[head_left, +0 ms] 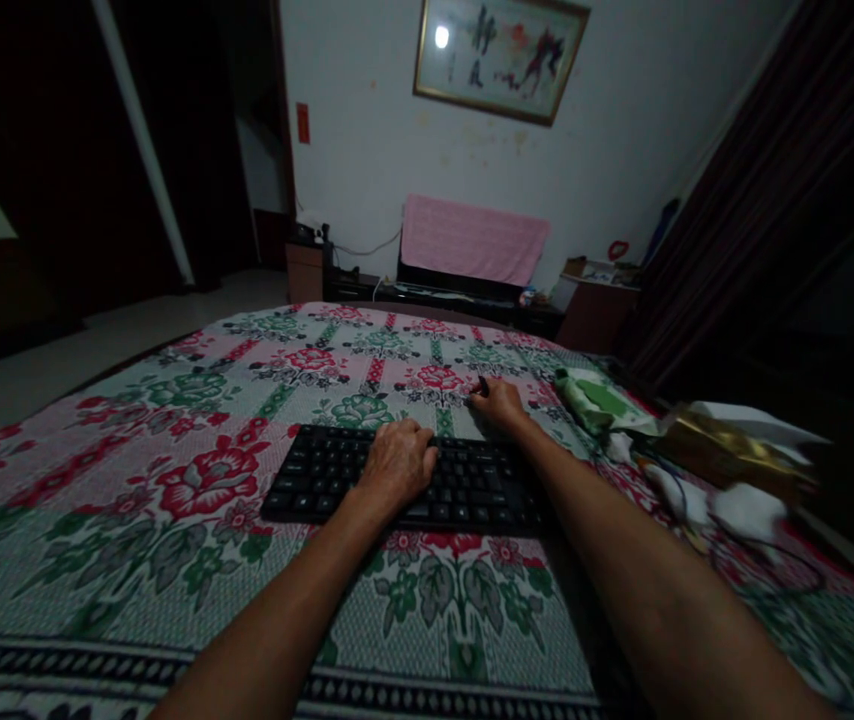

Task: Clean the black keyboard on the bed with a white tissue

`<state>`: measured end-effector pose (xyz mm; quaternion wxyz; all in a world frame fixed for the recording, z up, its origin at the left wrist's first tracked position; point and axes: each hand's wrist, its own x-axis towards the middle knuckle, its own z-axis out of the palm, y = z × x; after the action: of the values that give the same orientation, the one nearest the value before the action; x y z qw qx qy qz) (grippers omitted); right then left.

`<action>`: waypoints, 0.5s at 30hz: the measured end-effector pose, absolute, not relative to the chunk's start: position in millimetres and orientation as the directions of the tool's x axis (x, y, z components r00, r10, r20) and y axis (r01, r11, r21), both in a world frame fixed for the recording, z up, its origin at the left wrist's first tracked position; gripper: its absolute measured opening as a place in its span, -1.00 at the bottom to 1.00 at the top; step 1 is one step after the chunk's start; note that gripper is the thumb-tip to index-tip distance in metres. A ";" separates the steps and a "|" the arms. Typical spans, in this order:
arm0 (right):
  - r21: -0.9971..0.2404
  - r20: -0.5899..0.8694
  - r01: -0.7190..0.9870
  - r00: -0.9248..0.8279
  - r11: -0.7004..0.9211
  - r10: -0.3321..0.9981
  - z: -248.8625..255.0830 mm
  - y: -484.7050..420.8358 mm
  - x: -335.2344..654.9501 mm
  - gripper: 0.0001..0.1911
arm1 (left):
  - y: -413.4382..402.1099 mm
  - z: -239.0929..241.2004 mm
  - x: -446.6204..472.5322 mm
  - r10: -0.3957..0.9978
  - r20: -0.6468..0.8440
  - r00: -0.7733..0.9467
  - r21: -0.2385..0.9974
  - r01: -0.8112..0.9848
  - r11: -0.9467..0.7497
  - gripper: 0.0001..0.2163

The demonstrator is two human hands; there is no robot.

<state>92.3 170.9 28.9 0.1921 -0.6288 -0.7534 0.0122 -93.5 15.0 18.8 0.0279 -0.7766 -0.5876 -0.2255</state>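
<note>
A black keyboard (472,480) lies on the flowered bedspread in front of me, upright with its keys facing up. My left hand (399,458) rests palm down on the middle of it, fingers stretched over the upper keys and holding nothing. Just beyond the keyboard's far edge, to the right, my right hand (500,405) is closed in a pinch. A small black piece (483,385) sticks up from its fingers; it is too dark and small to tell its kind. My right forearm covers the keyboard's right end.
The patterned bedspread (206,485) spreads all around. On the right lie a green and white packet (599,400), a gold box (734,450), crumpled white pieces (749,515) and a thin dark cable. Past the bed, a pink cloth (472,238) drapes over a wide dark item on a low cabinet.
</note>
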 end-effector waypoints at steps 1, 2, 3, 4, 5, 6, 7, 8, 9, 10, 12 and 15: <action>-0.242 0.273 0.945 -0.149 0.218 0.951 28.4 173.3 90.5 -0.73 | 15.0 18.9 -93.4 0.902 0.378 0.207 0.220 0.927 -0.305 -0.78; -0.224 0.271 0.948 -0.160 0.224 0.949 28.2 175.4 89.1 -0.72 | 14.8 18.8 -93.3 0.903 0.376 0.207 0.220 0.927 -0.304 -0.78; -0.206 0.269 0.952 -0.169 0.228 0.948 28.0 177.3 88.0 -0.71 | 14.7 18.7 -93.1 0.903 0.375 0.207 0.220 0.927 -0.304 -0.78; -0.189 0.266 0.954 -0.177 0.232 0.948 27.9 179.0 87.4 -0.70 | 14.5 18.4 -93.0 0.903 0.377 0.207 0.221 0.927 -0.304 -0.78; -0.172 0.261 0.956 -0.187 0.236 0.947 27.6 180.5 87.2 -0.70 | 14.4 18.1 -92.9 0.902 0.379 0.207 0.221 0.926 -0.305 -0.78; -0.157 0.255 0.958 -0.195 0.240 0.947 27.2 181.8 87.2 -0.70 | 14.3 17.8 -92.8 0.901 0.382 0.206 0.222 0.926 -0.305 -0.78; -0.142 0.250 0.960 -0.203 0.243 0.947 26.7 182.9 87.4 -0.69 | 14.3 17.5 -92.7 0.900 0.384 0.205 0.221 0.926 -0.305 -0.78; -0.128 0.245 0.961 -0.209 0.245 0.947 26.2 183.8 87.8 -0.69 | 14.4 17.3 -92.7 0.900 0.385 0.206 0.220 0.926 -0.306 -0.78; -0.116 0.241 0.962 -0.213 0.246 0.947 25.6 184.5 88.2 -0.69 | 14.4 17.1 -92.6 0.900 0.385 0.206 0.220 0.926 -0.306 -0.78; -0.105 0.239 0.963 -0.216 0.246 0.947 25.2 184.9 88.5 -0.68 | 14.5 17.0 -92.6 0.900 0.384 0.206 0.220 0.926 -0.306 -0.78; -0.085 0.235 0.966 -0.218 0.244 0.947 24.6 185.2 88.8 -0.67 | 14.4 17.3 -92.5 0.901 0.382 0.205 0.222 0.926 -0.305 -0.78; -0.059 0.219 0.970 -0.219 0.237 0.951 24.6 184.7 88.3 -0.65 | 13.6 18.7 -92.5 0.902 0.382 0.204 0.221 0.927 -0.303 -0.78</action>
<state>88.3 184.7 24.6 0.1047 -0.6159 -0.7795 -0.0451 -92.5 13.6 18.7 0.0282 -0.7754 -0.5895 -0.2246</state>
